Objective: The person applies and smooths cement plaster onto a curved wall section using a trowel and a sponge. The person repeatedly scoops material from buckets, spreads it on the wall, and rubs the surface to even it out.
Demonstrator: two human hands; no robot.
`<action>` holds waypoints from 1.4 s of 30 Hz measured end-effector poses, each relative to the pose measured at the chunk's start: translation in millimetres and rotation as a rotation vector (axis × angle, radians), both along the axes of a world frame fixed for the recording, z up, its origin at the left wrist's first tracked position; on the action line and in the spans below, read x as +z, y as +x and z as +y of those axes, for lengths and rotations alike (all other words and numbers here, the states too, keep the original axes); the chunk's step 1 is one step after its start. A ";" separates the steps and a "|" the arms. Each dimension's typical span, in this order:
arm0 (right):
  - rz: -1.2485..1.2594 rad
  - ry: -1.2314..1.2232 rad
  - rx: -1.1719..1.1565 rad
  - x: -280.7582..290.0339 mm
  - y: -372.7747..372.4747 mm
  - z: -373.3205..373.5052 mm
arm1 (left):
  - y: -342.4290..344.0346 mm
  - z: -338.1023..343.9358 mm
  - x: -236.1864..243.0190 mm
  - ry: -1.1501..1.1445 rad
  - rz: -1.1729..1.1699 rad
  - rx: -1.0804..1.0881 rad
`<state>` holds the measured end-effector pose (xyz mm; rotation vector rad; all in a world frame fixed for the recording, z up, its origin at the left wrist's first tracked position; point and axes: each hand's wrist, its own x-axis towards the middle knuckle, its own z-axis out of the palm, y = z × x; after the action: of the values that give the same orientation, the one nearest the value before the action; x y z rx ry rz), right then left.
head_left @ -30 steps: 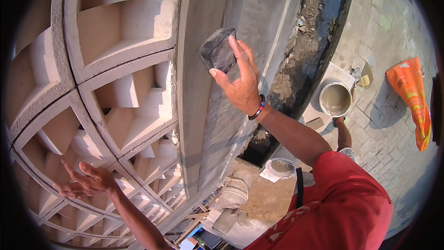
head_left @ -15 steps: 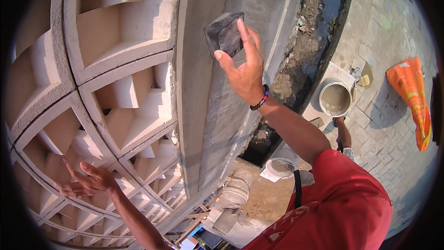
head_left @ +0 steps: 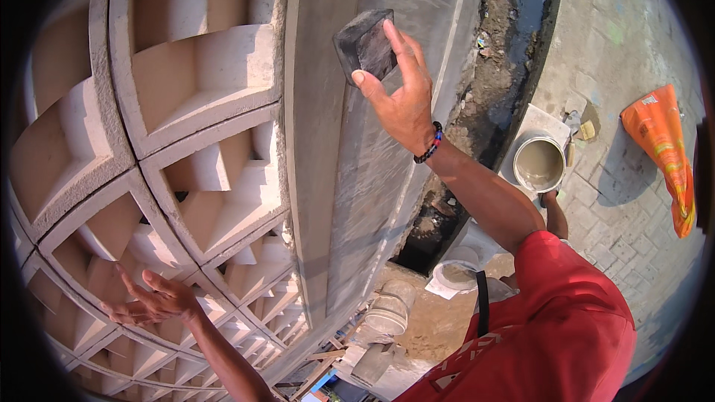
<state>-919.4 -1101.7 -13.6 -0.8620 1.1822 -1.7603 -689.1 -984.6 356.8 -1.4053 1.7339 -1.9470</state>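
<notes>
My right hand [head_left: 406, 97], with a dark beaded bracelet at its wrist, grips a dark grey sponge-like block [head_left: 365, 45] between thumb and fingers. The block is over the smooth grey cement band [head_left: 387, 149] that runs along the wall; whether it presses flat on it is hard to tell. Lower left, my left hand [head_left: 156, 301] holds nothing, its fingers spread and partly curled. It is in front of the pale openwork wall blocks [head_left: 216, 186], and I cannot tell if it touches them.
Beside the band runs a ditch [head_left: 514, 37] with dark water and rubble. A bucket of greyish liquid [head_left: 539, 164] stands on the paving, an orange sack [head_left: 661, 152] farther right. Lower down are another bucket [head_left: 456, 268], a pail [head_left: 387, 311] and brown sand [head_left: 428, 327].
My right hand and the block have moved a little farther up along the cement band. My left hand stays open by the blocks. The whole view has shifted slightly.
</notes>
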 end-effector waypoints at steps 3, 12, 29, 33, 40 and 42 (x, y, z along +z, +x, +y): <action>0.129 -0.062 -0.191 -7.3 -63.8 -119.1 | 1.2 -1.9 1.3 -0.006 -0.009 -0.010; 0.148 -0.124 0.242 3.6 37.8 41.3 | -11.5 -9.2 -3.9 0.018 0.002 -0.021; -1.527 -0.193 0.193 -89.4 -42.9 -150.4 | -8.6 -5.6 -5.1 0.057 0.007 -0.024; -1.494 -0.206 0.188 -94.3 -30.5 -155.8 | -6.8 -4.7 -3.2 0.075 -0.002 -0.026; -1.225 -0.122 0.169 -59.7 -30.5 -133.2 | -6.9 -3.0 -3.9 0.062 -0.014 -0.012; -1.251 -0.110 0.163 -56.2 -26.9 -128.1 | -6.0 -3.7 -3.5 0.059 -0.015 -0.012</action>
<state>-946.3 -1229.8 -69.8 0.1728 0.1715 -1.7250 -695.1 -988.3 353.3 -1.3597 1.7825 -1.8910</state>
